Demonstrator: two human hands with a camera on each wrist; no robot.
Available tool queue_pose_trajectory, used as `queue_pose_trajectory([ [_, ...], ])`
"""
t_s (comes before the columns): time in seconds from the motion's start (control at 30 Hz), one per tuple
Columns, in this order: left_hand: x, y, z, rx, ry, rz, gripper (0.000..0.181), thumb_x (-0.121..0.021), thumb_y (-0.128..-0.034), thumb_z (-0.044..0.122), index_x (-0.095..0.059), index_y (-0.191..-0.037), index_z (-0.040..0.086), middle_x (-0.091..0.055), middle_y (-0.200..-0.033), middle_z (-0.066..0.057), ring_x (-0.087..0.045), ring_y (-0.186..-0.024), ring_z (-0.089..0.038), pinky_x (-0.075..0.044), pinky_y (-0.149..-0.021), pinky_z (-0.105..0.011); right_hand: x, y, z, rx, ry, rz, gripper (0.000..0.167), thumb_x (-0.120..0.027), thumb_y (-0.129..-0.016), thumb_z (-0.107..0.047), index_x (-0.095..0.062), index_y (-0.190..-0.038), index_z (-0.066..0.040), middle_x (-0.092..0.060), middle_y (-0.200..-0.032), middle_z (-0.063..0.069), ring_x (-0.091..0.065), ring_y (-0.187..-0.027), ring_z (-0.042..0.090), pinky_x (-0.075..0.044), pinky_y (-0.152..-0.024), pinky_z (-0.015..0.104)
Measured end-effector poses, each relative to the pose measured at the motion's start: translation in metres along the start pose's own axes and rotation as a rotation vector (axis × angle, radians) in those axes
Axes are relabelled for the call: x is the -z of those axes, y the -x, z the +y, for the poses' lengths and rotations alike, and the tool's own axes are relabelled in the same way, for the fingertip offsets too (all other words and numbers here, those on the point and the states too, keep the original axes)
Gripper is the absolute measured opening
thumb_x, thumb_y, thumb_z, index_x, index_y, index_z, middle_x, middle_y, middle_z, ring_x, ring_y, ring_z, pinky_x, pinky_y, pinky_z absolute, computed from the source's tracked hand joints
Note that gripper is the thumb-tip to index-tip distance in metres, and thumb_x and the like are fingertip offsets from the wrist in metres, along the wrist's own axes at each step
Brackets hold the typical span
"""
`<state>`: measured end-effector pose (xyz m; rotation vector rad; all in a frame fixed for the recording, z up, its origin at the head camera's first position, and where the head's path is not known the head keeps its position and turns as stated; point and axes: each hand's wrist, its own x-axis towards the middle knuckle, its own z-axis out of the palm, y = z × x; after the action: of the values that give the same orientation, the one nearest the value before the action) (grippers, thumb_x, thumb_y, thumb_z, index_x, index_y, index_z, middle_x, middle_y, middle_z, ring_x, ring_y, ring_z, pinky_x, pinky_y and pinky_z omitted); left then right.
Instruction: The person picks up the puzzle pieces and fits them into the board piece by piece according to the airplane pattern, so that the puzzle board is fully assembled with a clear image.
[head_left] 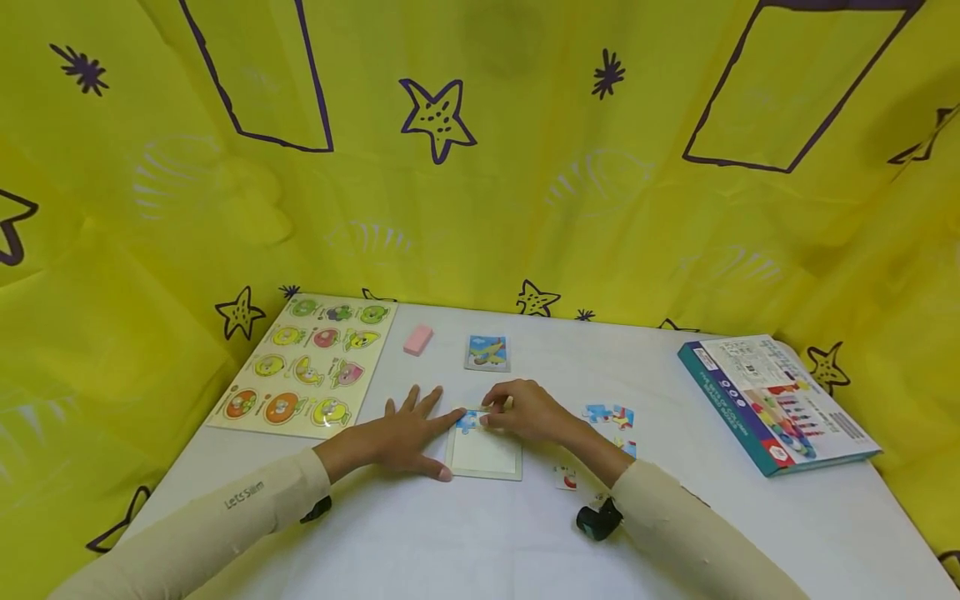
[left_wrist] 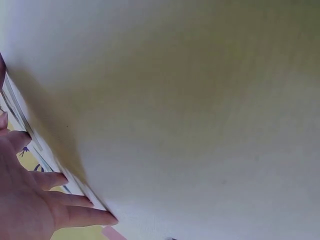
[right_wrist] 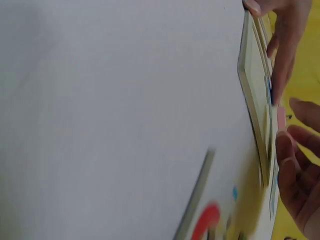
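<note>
Beige sleeves (head_left: 202,525) are stretched forward; the left grip (head_left: 408,437) is spread against the puzzle tray (head_left: 483,460). Whether anything is pinched by the right grip (head_left: 528,408) cannot be told. By its sideways push, the tray's upper-left jigsaw piece (head_left: 468,423) could be dislodged.

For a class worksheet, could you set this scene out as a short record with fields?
Surface: white tabletop
Work: puzzle tray, mostly bare, blue piece at its top left
Left grip: fingers spread, index fingertip at the blue piece
Right grip: fingers curled at the tray's top; whether it pinches a piece is unclear
Right of tray: loose pieces
Beyond tray: airplane picture, pink block
Far left: fruit board
Far right: box
</note>
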<state>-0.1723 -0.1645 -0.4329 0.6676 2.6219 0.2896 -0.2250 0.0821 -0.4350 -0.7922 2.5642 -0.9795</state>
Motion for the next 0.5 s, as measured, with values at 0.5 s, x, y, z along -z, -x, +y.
queue_pose_trajectory([
  [0.5,-0.001,0.0,0.001,-0.003,-0.004,0.004,0.095,-0.07,-0.0831,0.065,-0.025,-0.16,0.031,-0.008,-0.168,-0.02,-0.003,-0.149,-0.057,-0.014,-0.11,-0.079,0.053,0.051,0.05,0.042,-0.079,0.049,0.023,-0.071,-0.094,-0.025,-0.074,-0.112,-0.01,-0.07,-0.102,0.004,-0.054,-0.058,0.01,-0.047,-0.055,0.023],
])
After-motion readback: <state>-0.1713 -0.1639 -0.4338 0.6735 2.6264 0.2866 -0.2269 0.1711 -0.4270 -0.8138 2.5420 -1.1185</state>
